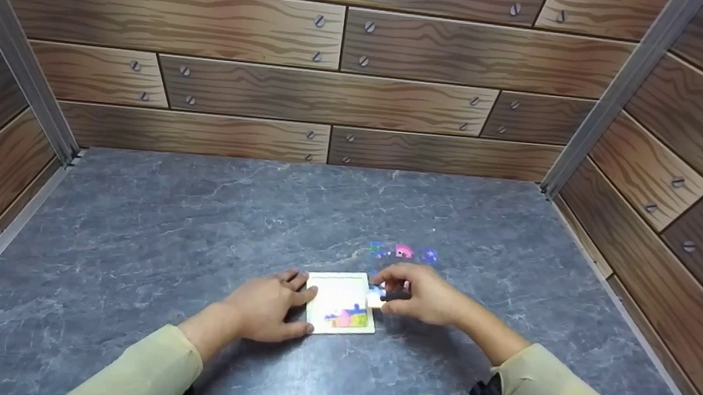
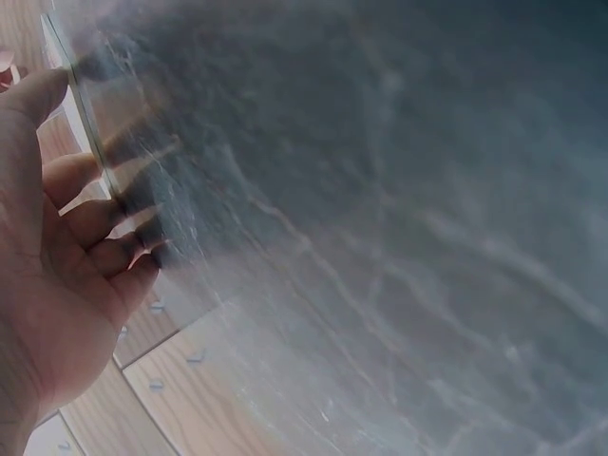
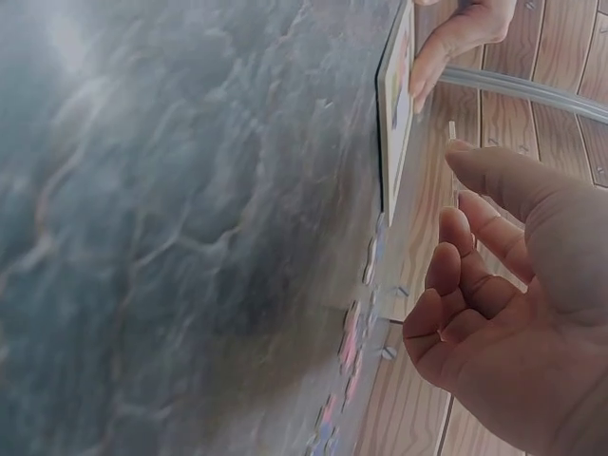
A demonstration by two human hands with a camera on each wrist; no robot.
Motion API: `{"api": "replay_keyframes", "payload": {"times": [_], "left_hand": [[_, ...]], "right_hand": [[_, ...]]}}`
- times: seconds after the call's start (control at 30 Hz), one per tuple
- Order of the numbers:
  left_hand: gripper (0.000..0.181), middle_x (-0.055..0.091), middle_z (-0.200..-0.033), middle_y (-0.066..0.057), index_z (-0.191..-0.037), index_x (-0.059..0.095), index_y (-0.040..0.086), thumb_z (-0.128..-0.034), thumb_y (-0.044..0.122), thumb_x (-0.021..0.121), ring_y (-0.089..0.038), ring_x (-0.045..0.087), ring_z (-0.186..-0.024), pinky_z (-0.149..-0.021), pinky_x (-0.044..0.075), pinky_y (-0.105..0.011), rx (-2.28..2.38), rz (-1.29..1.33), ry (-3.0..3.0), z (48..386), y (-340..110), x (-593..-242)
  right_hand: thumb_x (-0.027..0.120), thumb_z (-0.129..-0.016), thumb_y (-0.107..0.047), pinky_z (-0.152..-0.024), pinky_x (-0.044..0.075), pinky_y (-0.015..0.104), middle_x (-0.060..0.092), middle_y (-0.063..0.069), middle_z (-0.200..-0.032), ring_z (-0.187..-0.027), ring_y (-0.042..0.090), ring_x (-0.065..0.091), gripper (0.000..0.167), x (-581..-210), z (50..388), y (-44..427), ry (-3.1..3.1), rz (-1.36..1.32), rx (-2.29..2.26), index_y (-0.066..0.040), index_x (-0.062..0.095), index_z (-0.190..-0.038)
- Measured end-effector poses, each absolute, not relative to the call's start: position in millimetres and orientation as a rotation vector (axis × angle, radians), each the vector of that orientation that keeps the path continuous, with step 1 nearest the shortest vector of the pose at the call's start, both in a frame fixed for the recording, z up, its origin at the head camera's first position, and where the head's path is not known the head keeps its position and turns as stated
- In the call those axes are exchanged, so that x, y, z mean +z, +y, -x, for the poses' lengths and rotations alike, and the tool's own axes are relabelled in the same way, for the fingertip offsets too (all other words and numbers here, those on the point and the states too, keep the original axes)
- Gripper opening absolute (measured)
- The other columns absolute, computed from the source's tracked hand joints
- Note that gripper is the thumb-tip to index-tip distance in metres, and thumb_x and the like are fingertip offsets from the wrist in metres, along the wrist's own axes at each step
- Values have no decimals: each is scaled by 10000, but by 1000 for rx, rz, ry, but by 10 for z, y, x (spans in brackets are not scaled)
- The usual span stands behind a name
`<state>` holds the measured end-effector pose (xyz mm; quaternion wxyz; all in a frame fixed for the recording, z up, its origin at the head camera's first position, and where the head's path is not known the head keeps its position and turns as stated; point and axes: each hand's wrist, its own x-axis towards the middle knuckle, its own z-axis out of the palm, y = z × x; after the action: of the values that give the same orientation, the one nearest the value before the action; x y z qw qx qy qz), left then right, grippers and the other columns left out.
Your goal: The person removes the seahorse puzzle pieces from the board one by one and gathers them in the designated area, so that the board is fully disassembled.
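Note:
A shallow white puzzle tray [image 1: 338, 295] lies flat on the table, with joined picture pieces [image 1: 347, 317] in its lower right part. My left hand [image 1: 272, 305] rests at the tray's left edge, thumb at the near corner and fingers further up. In the left wrist view its fingers [image 2: 114, 255] lie along that edge. At the tray's right side, my right hand [image 1: 422, 296] pinches a small puzzle piece [image 1: 376, 297], washed out by glare. The right wrist view shows this piece [image 3: 452, 133] nearly edge-on, above the table, at the thumb tip.
Beyond my right hand lie several loose puzzle pieces, among them a pink one [image 1: 403, 251] and a blue one [image 1: 429, 255]. The grey marbled table [image 1: 196, 222] is walled by wood-patterned panels [image 1: 252, 90] at the back and sides.

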<state>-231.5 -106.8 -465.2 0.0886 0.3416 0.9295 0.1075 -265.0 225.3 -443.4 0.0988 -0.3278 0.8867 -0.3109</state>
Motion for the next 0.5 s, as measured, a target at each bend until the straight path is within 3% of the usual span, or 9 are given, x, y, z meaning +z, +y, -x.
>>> {"api": "replay_keyframes", "payload": {"times": [0.27,0.5], "left_hand": [[718,438,-1618,-231,-1574,534,112,-1025,569,605,-456,405,-1498,-1156,430,-578,333,-1028,2773,2310,-1067,-4653],[713,454,-1610,-231,-1568,541,110,-1026,567,606,-455,424,-1487,-1138,449,-581,327,-1040,2781,2310,-1064,-4662]], "right_hand": [[854,-903,-173,-861,544,374,695,0,-1046,-972,165,630,350,-4510,2657,2367,2623,936,-905,-79,740,-1221],[849,-902,-149,-808,524,322,666,-33,-993,-910,143,599,328,-4564,2645,2418,2619,929,-874,-76,742,-1204]]}}
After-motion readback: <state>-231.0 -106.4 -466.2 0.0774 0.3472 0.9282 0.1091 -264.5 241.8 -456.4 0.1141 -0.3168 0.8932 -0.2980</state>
